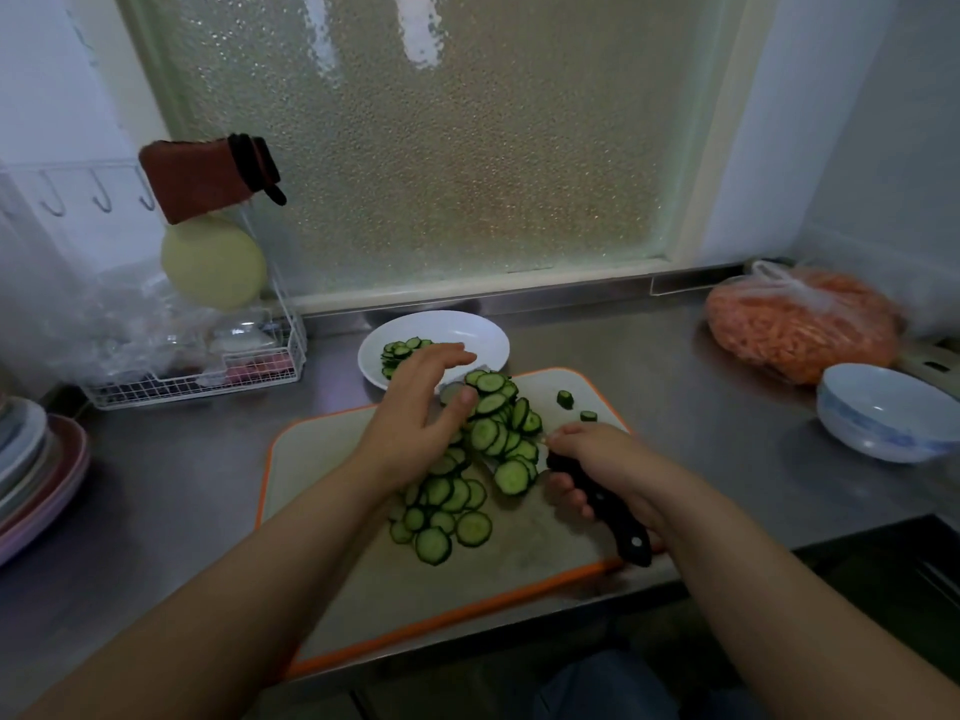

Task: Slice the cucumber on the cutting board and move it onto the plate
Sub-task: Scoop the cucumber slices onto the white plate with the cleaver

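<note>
Many thin cucumber slices (470,480) lie in a heap on the pale cutting board (332,579) with its orange rim. Some of them sit stacked on the knife's blade, which they mostly hide. My right hand (608,470) grips the black knife handle (608,511). My left hand (421,413) rests flat against the left side of that stack, fingers apart and stretched toward the plate. The white plate (467,337) stands just behind the board and holds a few slices (400,353) on its left side. Two cucumber end pieces (574,405) lie at the board's far right.
A white and blue bowl (883,413) and a bag of orange carrot shreds (800,324) sit at the right on the steel counter. A white wire rack (208,371) stands at the back left, and stacked plates (31,470) rest at the left edge.
</note>
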Action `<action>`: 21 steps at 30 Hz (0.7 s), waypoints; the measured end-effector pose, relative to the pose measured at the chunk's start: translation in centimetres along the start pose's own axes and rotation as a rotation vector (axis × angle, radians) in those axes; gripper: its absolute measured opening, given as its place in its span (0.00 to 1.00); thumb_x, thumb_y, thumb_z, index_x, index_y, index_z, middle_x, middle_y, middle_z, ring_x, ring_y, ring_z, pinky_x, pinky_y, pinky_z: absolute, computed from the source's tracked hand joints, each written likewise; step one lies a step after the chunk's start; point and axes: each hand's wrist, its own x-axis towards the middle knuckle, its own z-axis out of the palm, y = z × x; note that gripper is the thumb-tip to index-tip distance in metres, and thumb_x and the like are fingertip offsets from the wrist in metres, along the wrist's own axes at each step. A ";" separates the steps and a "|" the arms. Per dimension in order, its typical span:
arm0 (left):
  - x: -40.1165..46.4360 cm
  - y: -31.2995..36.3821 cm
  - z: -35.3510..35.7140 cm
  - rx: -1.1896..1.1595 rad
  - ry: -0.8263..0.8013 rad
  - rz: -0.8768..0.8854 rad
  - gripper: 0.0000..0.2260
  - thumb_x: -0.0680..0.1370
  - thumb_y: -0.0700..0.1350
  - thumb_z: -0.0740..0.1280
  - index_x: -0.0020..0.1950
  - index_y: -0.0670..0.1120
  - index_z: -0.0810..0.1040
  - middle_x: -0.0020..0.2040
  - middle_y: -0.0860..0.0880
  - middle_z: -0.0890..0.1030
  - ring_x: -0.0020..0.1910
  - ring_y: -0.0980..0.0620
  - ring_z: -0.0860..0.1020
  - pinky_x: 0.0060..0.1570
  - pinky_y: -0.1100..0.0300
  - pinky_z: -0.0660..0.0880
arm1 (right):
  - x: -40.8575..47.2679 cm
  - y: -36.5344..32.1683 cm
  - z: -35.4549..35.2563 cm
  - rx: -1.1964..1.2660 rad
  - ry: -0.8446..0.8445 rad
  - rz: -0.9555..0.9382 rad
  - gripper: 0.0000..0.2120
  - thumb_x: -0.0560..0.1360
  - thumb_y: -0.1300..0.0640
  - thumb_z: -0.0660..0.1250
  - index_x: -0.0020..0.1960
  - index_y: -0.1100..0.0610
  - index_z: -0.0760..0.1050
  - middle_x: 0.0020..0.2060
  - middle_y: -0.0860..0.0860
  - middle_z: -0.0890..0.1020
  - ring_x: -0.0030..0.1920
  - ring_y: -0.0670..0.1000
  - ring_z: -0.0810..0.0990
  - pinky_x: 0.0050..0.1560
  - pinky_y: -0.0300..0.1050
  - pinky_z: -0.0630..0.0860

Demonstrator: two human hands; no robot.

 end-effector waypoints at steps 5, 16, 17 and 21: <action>2.5 0.4 0.5 0.029 -0.082 0.106 0.20 0.77 0.59 0.58 0.62 0.48 0.75 0.61 0.53 0.76 0.64 0.55 0.70 0.65 0.55 0.64 | 3.4 -3.7 0.4 -0.075 0.027 0.018 0.14 0.80 0.56 0.55 0.36 0.56 0.66 0.24 0.51 0.69 0.18 0.46 0.65 0.20 0.32 0.63; 10.5 -9.3 2.1 0.424 -0.273 -0.066 0.23 0.76 0.60 0.52 0.66 0.52 0.70 0.65 0.49 0.73 0.63 0.47 0.70 0.62 0.49 0.67 | 12.9 -10.1 2.7 -0.177 0.012 0.120 0.15 0.80 0.60 0.51 0.34 0.57 0.65 0.23 0.51 0.67 0.16 0.46 0.64 0.20 0.31 0.64; 10.9 -9.7 2.2 0.411 -0.288 -0.079 0.21 0.77 0.60 0.52 0.66 0.53 0.69 0.65 0.49 0.73 0.62 0.47 0.70 0.62 0.49 0.67 | 13.3 -10.3 2.8 -0.175 0.016 0.106 0.16 0.80 0.60 0.51 0.34 0.57 0.65 0.21 0.51 0.67 0.16 0.46 0.64 0.20 0.31 0.64; 12.0 -10.8 2.8 0.391 -0.320 -0.074 0.21 0.76 0.60 0.50 0.62 0.52 0.71 0.61 0.50 0.73 0.58 0.47 0.70 0.61 0.51 0.67 | 14.1 -10.8 2.7 -0.163 0.032 0.067 0.17 0.81 0.60 0.51 0.34 0.58 0.65 0.18 0.50 0.67 0.14 0.45 0.64 0.19 0.30 0.63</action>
